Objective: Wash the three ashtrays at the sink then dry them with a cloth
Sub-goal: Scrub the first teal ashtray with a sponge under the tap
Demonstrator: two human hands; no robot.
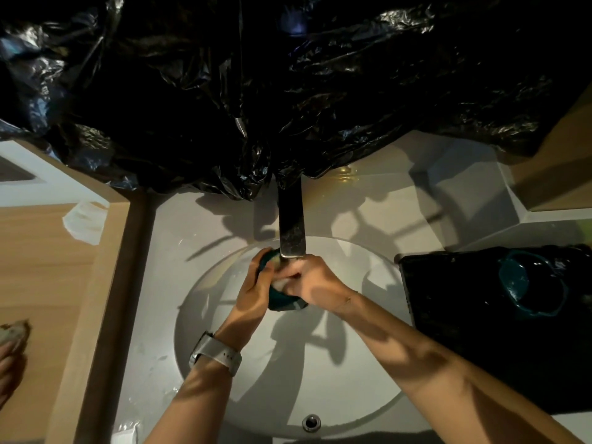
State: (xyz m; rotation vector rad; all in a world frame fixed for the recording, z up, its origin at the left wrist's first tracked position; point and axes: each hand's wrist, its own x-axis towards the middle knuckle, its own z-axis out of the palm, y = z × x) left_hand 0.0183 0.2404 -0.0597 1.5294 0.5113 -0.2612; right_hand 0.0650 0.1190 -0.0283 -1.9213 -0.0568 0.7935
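Over the white round sink (352, 363), under the flat metal tap (291, 225), I hold a dark teal ashtray (283, 302). My left hand (254, 291) grips its left side, fingers curled round the rim. My right hand (312, 282) is curled over the top of it, pressing into its foamy inside; what it holds, if anything, is hidden. A second teal ashtray (530, 288) lies on a black tray (448, 315) to the right of the basin. No third ashtray or cloth shows.
Crumpled black plastic sheeting (288, 91) covers the wall above the tap. A wooden panel (48, 267) stands at the left, with a white scrap (83, 222) on it. The sink's overflow hole (310, 423) sits at the near rim. My left wrist wears a grey watch (214, 352).
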